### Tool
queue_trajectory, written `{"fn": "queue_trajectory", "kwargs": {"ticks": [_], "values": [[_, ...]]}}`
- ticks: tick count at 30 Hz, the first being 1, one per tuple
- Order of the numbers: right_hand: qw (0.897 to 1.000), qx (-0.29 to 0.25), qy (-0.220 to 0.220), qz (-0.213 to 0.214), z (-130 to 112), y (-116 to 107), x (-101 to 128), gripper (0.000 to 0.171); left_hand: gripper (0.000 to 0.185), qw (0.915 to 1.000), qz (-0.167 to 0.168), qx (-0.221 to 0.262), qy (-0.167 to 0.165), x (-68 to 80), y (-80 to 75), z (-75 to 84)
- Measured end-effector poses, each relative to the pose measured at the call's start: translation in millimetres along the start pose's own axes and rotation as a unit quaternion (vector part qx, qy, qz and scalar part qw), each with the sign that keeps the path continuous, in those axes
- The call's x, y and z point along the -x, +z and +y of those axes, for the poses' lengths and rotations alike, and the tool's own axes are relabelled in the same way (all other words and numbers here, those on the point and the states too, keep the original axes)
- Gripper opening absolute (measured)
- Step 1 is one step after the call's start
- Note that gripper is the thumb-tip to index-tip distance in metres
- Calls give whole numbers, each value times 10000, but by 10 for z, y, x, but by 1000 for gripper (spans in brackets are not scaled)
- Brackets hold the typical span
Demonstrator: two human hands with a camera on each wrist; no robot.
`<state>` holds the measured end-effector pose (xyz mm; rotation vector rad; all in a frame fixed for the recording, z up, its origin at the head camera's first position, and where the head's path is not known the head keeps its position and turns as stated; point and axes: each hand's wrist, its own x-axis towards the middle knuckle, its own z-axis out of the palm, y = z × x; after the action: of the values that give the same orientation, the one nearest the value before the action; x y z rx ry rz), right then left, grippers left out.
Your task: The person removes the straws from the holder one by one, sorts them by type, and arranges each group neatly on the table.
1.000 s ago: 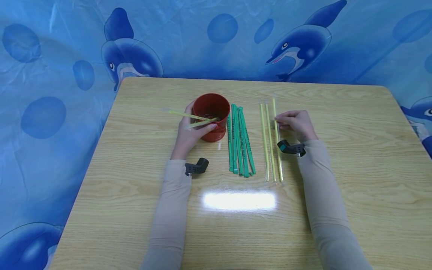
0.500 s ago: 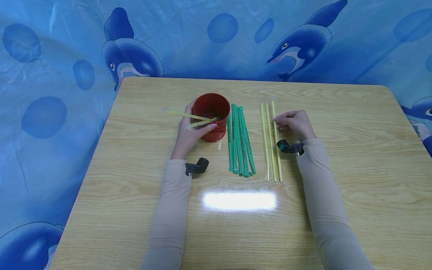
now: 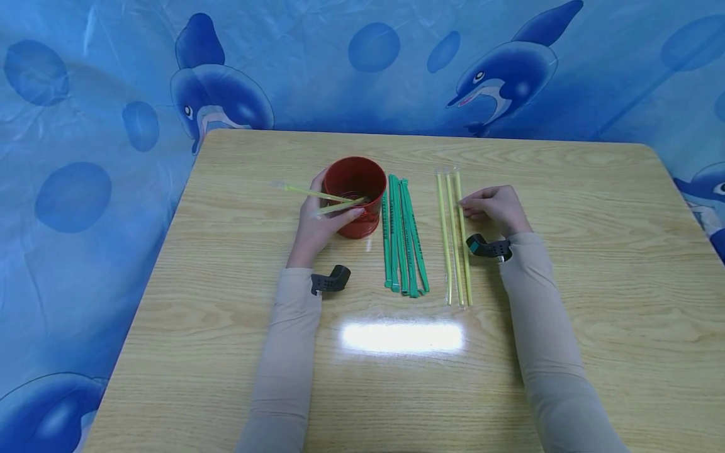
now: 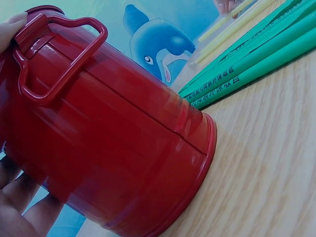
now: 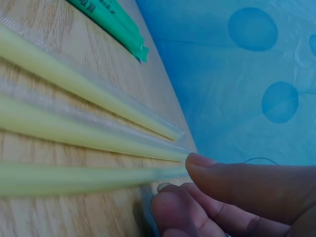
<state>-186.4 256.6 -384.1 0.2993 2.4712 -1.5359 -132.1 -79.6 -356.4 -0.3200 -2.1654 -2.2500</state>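
Note:
My left hand [image 3: 317, 226] grips a red metal bucket [image 3: 355, 220] from its left side, thumb at the front. A small looped handle [image 4: 101, 34] shows on the bucket in the left wrist view. Two wrapped yellow straws [image 3: 306, 191] lean out over its left rim, above the hand. At the right, three yellow straws in clear wrappers lie side by side; my right hand [image 3: 495, 206] pinches the rightmost yellow straw [image 3: 466, 264] between thumb and fingers near its upper part. The middle straw [image 5: 89, 131] lies close beside it.
Several green-wrapped straws [image 3: 404, 239] with dark print lie between the bucket and the yellow straws. All of it stands on a wooden table [image 3: 595, 283], with a blue dolphin-printed sheet [image 3: 317, 63] behind. A light reflection shines on the tabletop in front.
The rightmost yellow straw has shifted slightly left and toward the person, closer to the other two, with the right hand on it. The left hand and bucket have stayed put.

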Motion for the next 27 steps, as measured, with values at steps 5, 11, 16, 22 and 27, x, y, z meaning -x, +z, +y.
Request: {"fn": "queue_trajectory", "kwargs": {"ticks": [5,11,16,22,27], "values": [[10000,37,31,-14,-14,-9,6,31,79,10000,-8,-15,9,-1,-1,6],[10000,5,36,-42,-21,-20,10,30,79,9999,5,-101,-10,-1,-2,11],[10000,-84,13,-26,-34,-23,24,27,79,9999,7,-96,-28,1,-1,14],[9999,-101,2,3,-52,-25,48,28,79,9999,3,-115,-20,0,1,23],[10000,-62,13,11,-61,-16,62,30,79,9999,4,-134,-27,5,2,28]]}}
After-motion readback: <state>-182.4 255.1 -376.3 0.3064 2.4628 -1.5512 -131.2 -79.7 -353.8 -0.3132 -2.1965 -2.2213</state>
